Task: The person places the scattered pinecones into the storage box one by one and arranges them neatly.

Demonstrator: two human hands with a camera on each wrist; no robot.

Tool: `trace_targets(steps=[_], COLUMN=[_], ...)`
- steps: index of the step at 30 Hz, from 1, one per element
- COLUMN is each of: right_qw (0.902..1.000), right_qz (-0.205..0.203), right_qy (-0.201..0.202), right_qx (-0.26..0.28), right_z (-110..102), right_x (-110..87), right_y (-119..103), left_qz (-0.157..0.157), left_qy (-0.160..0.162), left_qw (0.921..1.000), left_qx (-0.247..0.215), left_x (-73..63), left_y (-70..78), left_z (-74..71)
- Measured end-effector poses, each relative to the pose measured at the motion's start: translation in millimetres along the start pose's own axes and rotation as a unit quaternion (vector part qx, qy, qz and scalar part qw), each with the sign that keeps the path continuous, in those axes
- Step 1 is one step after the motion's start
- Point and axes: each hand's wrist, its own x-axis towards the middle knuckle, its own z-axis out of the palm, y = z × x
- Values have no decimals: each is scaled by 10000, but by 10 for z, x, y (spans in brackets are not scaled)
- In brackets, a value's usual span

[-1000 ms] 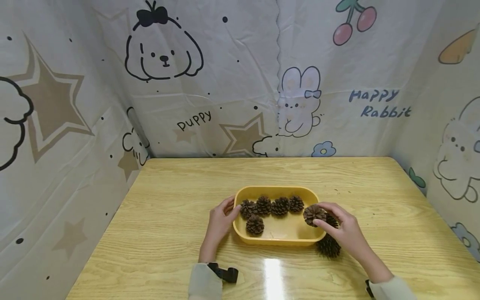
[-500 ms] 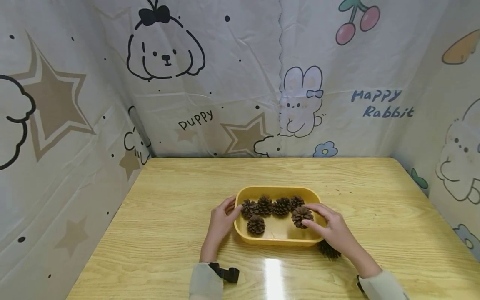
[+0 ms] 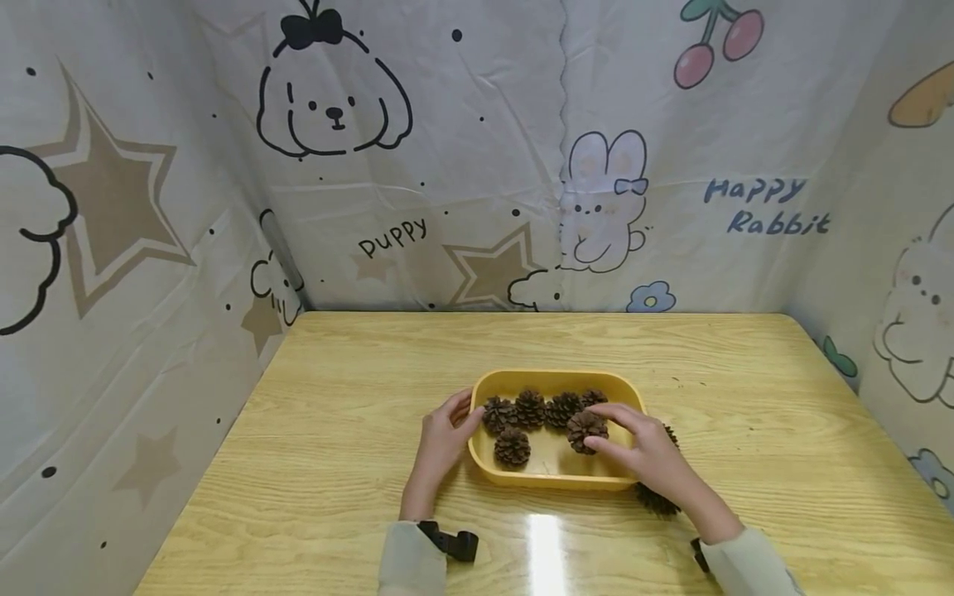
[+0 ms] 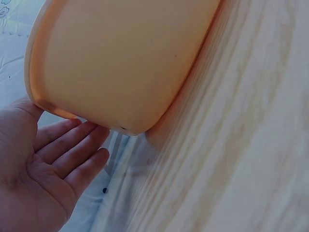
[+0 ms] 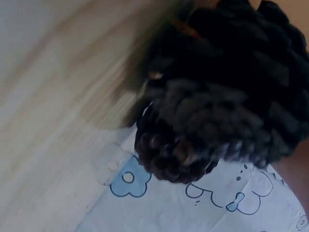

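A yellow oval-ended tray (image 3: 537, 480) rests on the table. My left hand (image 3: 441, 439) holds its left end, thumb over the rim and fingers along the outer wall. In the left wrist view those fingers (image 4: 75, 150) reach behind the tray's wall (image 4: 125, 58). My right hand (image 3: 652, 455) pinches a brown pinecone (image 3: 587, 432) between thumb and fingers over the tray's right half. Several pinecones lie inside: a row along the back, including one (image 3: 530, 407), and another (image 3: 512, 447) nearer the front left.
Beyond the tray's right end, partly hidden by my right hand and forearm, is a dark pinecone (image 3: 657, 500) on the table (image 3: 358, 389). Two pinecones (image 5: 246, 87) fill much of the right wrist view, close to the camera. Printed fabric (image 3: 477, 165) surrounds the table's back and sides.
My right hand has moved left with the pinecone, from the tray's right end to over its right half. The left hand keeps its place on the tray.
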Motion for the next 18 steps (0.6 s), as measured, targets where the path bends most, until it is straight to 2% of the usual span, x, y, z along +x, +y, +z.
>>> trace_targets(steps=[6, 12, 18], right_qw=[9996, 9965, 9952], right_qz=[77, 307, 216], right_qy=[-285, -750, -956], right_qx=[-3, 217, 61], right_z=[38, 85, 152], right_x=[43, 105, 167], right_y=[-37, -91, -123], left_qz=[14, 34, 17], left_qy=[-43, -22, -23], left_qw=[10000, 10000, 10000], left_qx=[18, 11, 3], left_x=[0, -1, -1], left_y=[-8, -5, -2], left_z=[2, -4, -8])
